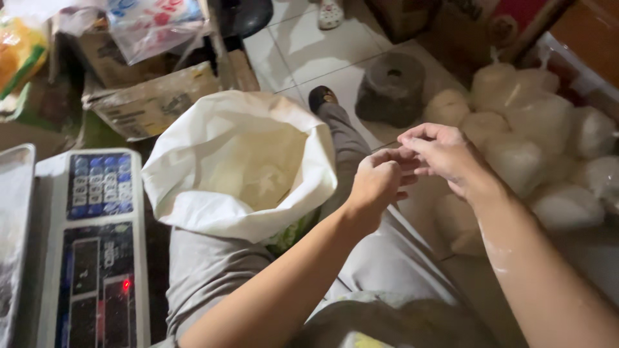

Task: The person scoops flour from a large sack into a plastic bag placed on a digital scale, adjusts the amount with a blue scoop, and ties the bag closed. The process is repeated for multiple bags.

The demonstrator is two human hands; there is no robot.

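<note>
**Bagging status: pile filled, sack still well stocked**

Both hands up in front of the body, over the lap, fingertips touching each other. Left hand (377,183) curled into a loose fist, fingers pinched narrow toward the right hand (445,158). Right fingers bent, tips meeting the left knuckles. Looks like pinching or twisting something small between them; can't tell what, nothing clearly visible in the grip. Flour dust on the right forearm.

Done so far, judging by layout: heap of filled clear bags (541,142) of white powder stacked on the floor at the right, against a tray edge. Many bags, knotted tops as far as visible.

Left to do: big white sack (238,167) between the knees, mouth rolled open, plenty of pale powder inside. Far from drained.

Digital scale (93,251) at the left edge of the floor area, red light on, platform only partly in view at far left.

Also around: cardboard boxes (151,96) behind the sack, round stone block (391,87) on the tiled floor (303,45) beyond the foot.
</note>
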